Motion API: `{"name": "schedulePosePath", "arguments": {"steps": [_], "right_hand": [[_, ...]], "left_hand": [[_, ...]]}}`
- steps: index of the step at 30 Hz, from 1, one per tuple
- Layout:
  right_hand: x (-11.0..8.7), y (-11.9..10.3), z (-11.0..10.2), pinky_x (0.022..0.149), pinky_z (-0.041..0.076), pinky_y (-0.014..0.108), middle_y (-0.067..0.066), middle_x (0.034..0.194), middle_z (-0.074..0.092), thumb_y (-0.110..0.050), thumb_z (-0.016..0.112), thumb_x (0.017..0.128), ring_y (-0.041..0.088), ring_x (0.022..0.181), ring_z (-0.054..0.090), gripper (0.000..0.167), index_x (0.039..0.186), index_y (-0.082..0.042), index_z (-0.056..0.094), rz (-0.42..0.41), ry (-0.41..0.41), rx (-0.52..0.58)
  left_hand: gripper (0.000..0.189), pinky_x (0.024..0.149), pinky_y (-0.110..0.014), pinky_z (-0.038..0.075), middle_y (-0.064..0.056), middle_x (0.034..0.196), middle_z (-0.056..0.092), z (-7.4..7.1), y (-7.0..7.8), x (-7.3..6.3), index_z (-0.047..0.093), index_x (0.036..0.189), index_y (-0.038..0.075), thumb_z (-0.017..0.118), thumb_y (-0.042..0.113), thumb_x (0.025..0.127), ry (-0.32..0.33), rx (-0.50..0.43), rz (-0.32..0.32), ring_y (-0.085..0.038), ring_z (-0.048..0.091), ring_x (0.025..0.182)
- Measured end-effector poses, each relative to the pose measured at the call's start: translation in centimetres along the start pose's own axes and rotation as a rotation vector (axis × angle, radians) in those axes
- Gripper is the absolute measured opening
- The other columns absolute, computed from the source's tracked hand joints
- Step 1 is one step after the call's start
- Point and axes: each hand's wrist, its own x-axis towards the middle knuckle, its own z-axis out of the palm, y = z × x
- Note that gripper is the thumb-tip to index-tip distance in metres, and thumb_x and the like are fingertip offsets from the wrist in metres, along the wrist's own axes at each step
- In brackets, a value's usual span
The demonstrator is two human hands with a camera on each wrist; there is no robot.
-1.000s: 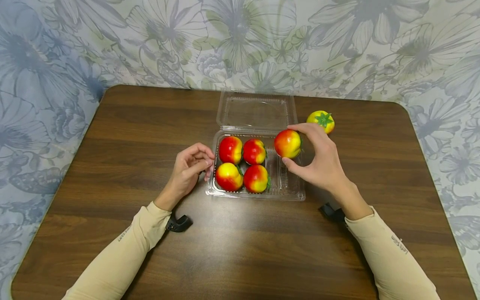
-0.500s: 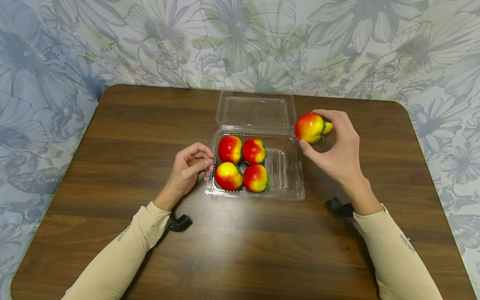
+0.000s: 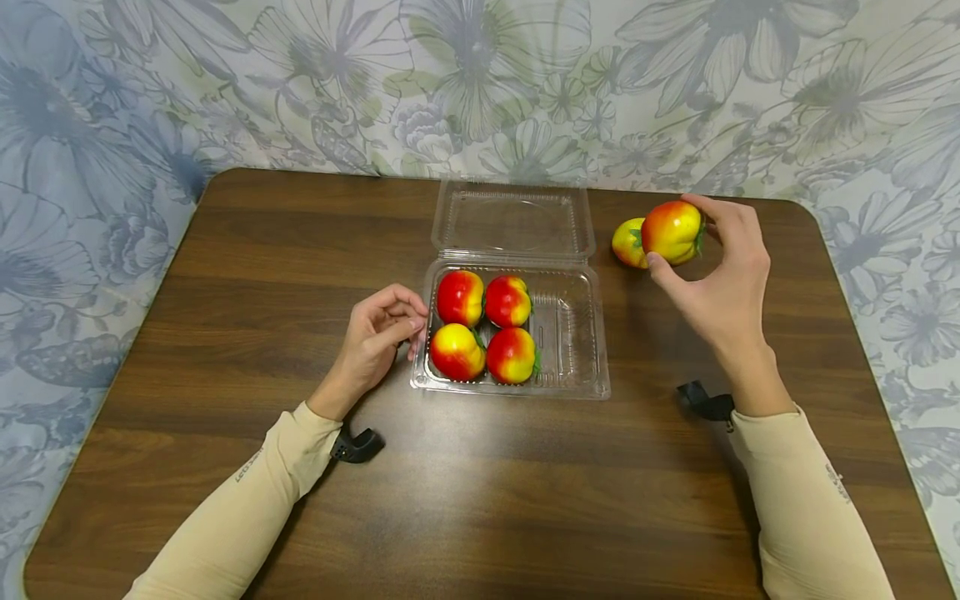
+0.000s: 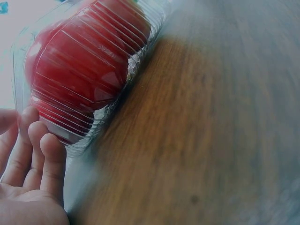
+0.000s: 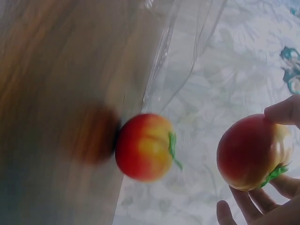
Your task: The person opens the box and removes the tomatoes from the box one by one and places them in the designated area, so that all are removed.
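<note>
Currently in your right hand (image 3: 727, 283): one red-and-yellow fruit (image 3: 669, 234) with green leaves, pinched between thumb and fingers, raised at the far right of the table (image 3: 480, 508). Beside it, apart in your right wrist view: a second loose fruit (image 3: 627, 242), resting on the table. At your left hand (image 3: 378, 333): relaxed fingers, touching the left wall of a clear container (image 3: 581, 321). In its left and middle parts: four similar fruits (image 3: 512, 356), two rows of two. On its far side: the hinged lid (image 3: 517, 221), laid back.

The held fruit (image 3: 671, 232) partly hides the resting fruit (image 3: 627, 243) — head view.
</note>
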Motion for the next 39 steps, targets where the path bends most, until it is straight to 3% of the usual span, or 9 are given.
{"name": "schedulePosePath", "arguments": {"steps": [2, 5, 11, 16, 20, 23, 29, 37, 39], "right_hand": [[0.1, 0.7, -0.2, 0.1, 0.043, 0.017, 0.012, 0.126, 0.064, -0.02, 0.082, 0.079, 0.012, 0.119, 0.053, 0.059, 0.136, -0.011, 0.069, 0.022, 0.005, -0.022], [0.2, 1.9, -0.6, 0.097, 0.042, 0.016, -0.006, 0.123, 0.061, -0.024, 0.084, 0.078, 0.001, 0.116, 0.049, 0.061, 0.137, -0.018, 0.07, 0.059, 0.012, -0.054], [0.4, 3.4, -1.2, 0.088, 0.039, 0.015, -0.022, 0.12, 0.052, -0.026, 0.084, 0.079, -0.006, 0.111, 0.044, 0.061, 0.138, -0.022, 0.071, 0.112, 0.007, -0.09], [0.4, 4.7, -1.5, 0.088, 0.034, 0.018, -0.004, 0.125, 0.06, -0.026, 0.085, 0.078, -0.007, 0.113, 0.042, 0.064, 0.14, -0.021, 0.069, 0.163, 0.01, -0.134], [0.4, 5.6, -1.8, 0.089, 0.035, 0.02, 0.011, 0.136, 0.061, -0.026, 0.085, 0.079, 0.007, 0.115, 0.049, 0.069, 0.144, -0.015, 0.063, 0.205, 0.012, -0.177], [0.4, 6.1, -2.0, 0.091, 0.037, 0.02, 0.012, 0.139, 0.06, -0.028, 0.085, 0.08, 0.019, 0.117, 0.052, 0.071, 0.144, -0.01, 0.059, 0.251, 0.016, -0.208], [0.1, 6.7, -2.2, 0.097, 0.04, 0.023, 0.015, 0.138, 0.059, -0.03, 0.085, 0.084, 0.024, 0.121, 0.054, 0.069, 0.143, -0.006, 0.057, 0.298, -0.004, -0.236], [0.0, 7.8, -2.2, 0.089, 0.037, 0.012, 0.016, 0.133, 0.064, -0.025, 0.087, 0.084, -0.006, 0.106, 0.043, 0.064, 0.142, -0.009, 0.064, 0.28, -0.021, -0.234], [-0.1, 8.1, -2.1, 0.088, 0.036, 0.013, 0.016, 0.133, 0.064, -0.024, 0.087, 0.084, -0.007, 0.105, 0.04, 0.064, 0.142, -0.01, 0.064, 0.283, -0.032, -0.239]], "left_hand": [[0.016, 0.045, -0.03, 0.048, -0.013, 0.078, 0.068, 0.0, 0.0, 0.0, 0.063, 0.101, -0.005, 0.053, -0.015, 0.092, 0.002, 0.001, -0.001, -0.023, 0.059, 0.06], [0.016, 0.045, -0.03, 0.049, -0.013, 0.079, 0.068, 0.0, 0.0, 0.0, 0.063, 0.101, -0.006, 0.053, -0.015, 0.093, 0.004, 0.001, -0.001, -0.023, 0.059, 0.06], [0.016, 0.045, -0.029, 0.049, -0.013, 0.079, 0.068, 0.0, 0.0, 0.0, 0.063, 0.101, -0.006, 0.053, -0.014, 0.092, 0.007, 0.004, -0.005, -0.024, 0.058, 0.06], [0.015, 0.045, -0.029, 0.05, -0.013, 0.079, 0.068, -0.1, 0.0, 0.0, 0.062, 0.102, -0.006, 0.053, -0.014, 0.093, 0.005, 0.009, -0.005, -0.024, 0.058, 0.06], [0.015, 0.046, -0.029, 0.05, -0.013, 0.079, 0.068, -0.1, 0.0, 0.0, 0.062, 0.102, -0.006, 0.053, -0.014, 0.093, 0.003, 0.007, -0.003, -0.024, 0.058, 0.059], [0.015, 0.046, -0.029, 0.05, -0.013, 0.078, 0.068, -0.1, -0.1, -0.1, 0.063, 0.101, -0.006, 0.053, -0.014, 0.093, 0.003, 0.006, -0.004, -0.024, 0.058, 0.06], [0.015, 0.046, -0.028, 0.051, -0.013, 0.079, 0.068, -0.1, -0.1, -0.1, 0.063, 0.101, -0.006, 0.054, -0.014, 0.093, 0.004, 0.004, -0.006, -0.023, 0.059, 0.06], [0.014, 0.047, -0.027, 0.051, -0.013, 0.079, 0.068, -0.1, 0.0, 0.0, 0.062, 0.102, -0.006, 0.054, -0.014, 0.093, 0.007, 0.006, -0.006, -0.023, 0.059, 0.061], [0.014, 0.047, -0.027, 0.052, -0.014, 0.079, 0.068, 0.0, 0.0, 0.0, 0.063, 0.102, -0.006, 0.054, -0.014, 0.094, 0.004, 0.005, -0.004, -0.023, 0.058, 0.061]]}}
